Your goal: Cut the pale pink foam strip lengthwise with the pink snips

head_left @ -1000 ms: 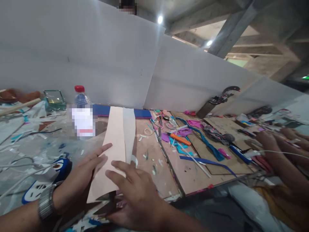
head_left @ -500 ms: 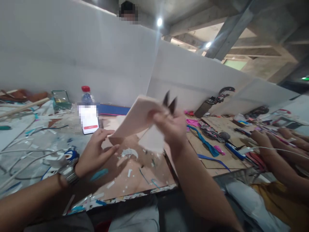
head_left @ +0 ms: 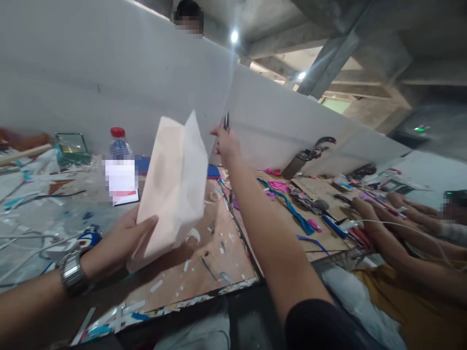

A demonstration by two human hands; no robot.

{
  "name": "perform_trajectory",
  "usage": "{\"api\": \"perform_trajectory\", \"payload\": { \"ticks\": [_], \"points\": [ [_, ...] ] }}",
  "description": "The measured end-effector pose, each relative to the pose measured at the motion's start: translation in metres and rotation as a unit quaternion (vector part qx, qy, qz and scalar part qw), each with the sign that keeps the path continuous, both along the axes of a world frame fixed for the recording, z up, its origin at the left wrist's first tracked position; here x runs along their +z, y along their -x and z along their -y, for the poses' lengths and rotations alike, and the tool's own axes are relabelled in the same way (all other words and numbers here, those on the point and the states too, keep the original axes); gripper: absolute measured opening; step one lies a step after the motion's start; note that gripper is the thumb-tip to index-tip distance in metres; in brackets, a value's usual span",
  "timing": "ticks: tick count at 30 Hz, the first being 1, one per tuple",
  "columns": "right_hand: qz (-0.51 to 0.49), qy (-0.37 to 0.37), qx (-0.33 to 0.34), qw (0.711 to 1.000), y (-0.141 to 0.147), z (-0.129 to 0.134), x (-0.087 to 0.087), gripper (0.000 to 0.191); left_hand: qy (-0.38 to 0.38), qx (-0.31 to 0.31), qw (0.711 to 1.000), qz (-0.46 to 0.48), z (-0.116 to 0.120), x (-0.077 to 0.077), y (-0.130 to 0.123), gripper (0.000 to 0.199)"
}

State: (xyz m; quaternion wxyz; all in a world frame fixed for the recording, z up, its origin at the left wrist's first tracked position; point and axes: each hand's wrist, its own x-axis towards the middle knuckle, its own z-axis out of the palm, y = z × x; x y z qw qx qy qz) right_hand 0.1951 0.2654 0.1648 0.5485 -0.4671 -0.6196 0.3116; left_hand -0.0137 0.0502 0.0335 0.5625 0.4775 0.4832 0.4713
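Observation:
My left hand (head_left: 127, 236) pinches the lower left edge of a folded whitish sheet (head_left: 160, 180), paper or thin cloth, with the thumb over its front. The sheet stands up above the table, creased down the middle, its right flap turned toward the back. My right hand (head_left: 228, 143) is stretched out past the sheet toward the white partition. It is closed round scissors (head_left: 226, 120), whose dark, narrow blades point up out of the fist; the handles are hidden. The right hand is apart from the sheet.
Paper scraps litter the wooden board (head_left: 226, 253). Beyond my left hand stand a lit phone (head_left: 122, 182) and a red-capped bottle (head_left: 118, 141). White cables (head_left: 29, 255) lie at left. A white partition (head_left: 109, 73) closes the back. Other people's arms (head_left: 386, 236) work at right.
My right hand has let go of the sheet and moved up and away with the scissors. My left hand now grips the sheet, which has swung upright and to the left.

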Motion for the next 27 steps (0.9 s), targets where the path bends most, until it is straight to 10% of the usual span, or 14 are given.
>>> {"api": "perform_trajectory", "payload": {
  "ticks": [9,27],
  "points": [
    [0.169,0.009,0.090,0.981,0.048,0.104,-0.128,0.021,0.062,0.010,0.997,0.035,0.002,-0.002,0.002,0.066],
    [0.196,0.065,0.140,0.968,0.029,0.156,-0.151,0.045,-0.021,-0.031,0.998,-0.048,0.001,-0.021,-0.001,0.099]
  ]
}}
